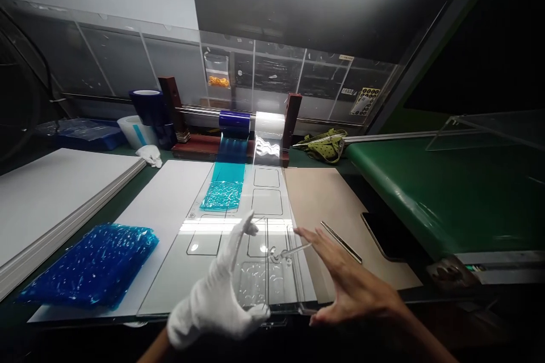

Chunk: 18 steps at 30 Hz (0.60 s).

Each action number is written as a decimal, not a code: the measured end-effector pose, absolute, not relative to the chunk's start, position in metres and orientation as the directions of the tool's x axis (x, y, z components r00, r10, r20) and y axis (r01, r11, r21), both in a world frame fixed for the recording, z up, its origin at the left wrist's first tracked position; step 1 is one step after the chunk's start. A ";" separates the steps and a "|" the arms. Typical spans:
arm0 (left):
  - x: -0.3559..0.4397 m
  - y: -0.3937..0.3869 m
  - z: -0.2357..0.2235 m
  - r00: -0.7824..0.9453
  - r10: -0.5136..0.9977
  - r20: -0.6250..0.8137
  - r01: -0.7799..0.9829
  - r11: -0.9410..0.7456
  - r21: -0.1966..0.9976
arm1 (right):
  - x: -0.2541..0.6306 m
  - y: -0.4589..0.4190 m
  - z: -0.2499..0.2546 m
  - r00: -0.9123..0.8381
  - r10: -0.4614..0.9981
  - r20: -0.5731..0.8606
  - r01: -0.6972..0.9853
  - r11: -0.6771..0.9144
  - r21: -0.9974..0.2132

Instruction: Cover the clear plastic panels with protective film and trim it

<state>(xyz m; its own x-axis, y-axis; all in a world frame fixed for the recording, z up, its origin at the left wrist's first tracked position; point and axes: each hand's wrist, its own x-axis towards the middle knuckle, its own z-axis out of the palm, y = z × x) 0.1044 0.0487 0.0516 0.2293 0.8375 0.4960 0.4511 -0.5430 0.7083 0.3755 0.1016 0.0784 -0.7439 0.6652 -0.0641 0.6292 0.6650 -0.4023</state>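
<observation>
My left hand (217,295) wears a white cotton glove and hangs open, fingers apart, over a glass panel (268,204) marked with rectangular outlines. My right hand (353,283) is bare, spread open and holding nothing. It is nearest a curled strip of clear film (289,253) lying on the panel. Wrinkled clear film (253,281) covers the panel's near end. Farther along, teal film (222,195) runs from a blue roll (234,122) onto the panel. A steel ruler (341,241) lies on a tan board (323,204) right of my right hand.
A crumpled blue film sheet (87,266) lies at left, beside stacked white boards (55,204). A white glove (149,154) and blue tape roll (147,108) stand behind. A dark phone (378,235) lies right of the board, before a green padded bench (447,193).
</observation>
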 end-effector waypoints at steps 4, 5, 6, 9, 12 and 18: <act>0.105 0.048 0.049 0.247 0.902 0.353 0.417 -0.428 0.802 | 0.384 0.106 0.070 -0.728 0.679 -0.098 0.637 0.615 -0.464; 0.100 0.049 0.056 0.285 0.913 0.291 0.522 -0.402 0.752 | 0.386 0.106 0.077 -0.728 0.682 -0.069 0.642 0.645 -0.414; 0.096 0.052 0.066 0.325 0.919 0.222 0.648 -0.388 0.655 | 0.385 0.106 0.087 -0.738 0.674 -0.029 0.641 0.687 -0.342; 0.096 0.062 0.097 0.367 0.928 0.060 0.922 -0.372 0.105 | 0.369 0.102 0.120 -0.785 0.611 0.102 0.610 0.791 -0.047; 0.115 0.070 0.113 0.356 0.935 -0.003 0.886 -0.338 -0.318 | 0.343 0.099 0.139 -0.820 0.559 0.125 0.573 0.803 0.163; 0.116 0.060 0.085 0.328 0.944 0.025 0.931 -0.318 -0.179 | 0.358 0.104 0.122 -0.831 0.541 0.125 0.550 0.833 0.052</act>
<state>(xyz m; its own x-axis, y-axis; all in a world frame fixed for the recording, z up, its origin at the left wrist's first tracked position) 0.1159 0.0596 0.0850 0.3277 0.9444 0.0255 0.9309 -0.3182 -0.1793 0.3577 0.1043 0.1223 -0.8315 0.5414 0.1248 0.5504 0.8333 0.0519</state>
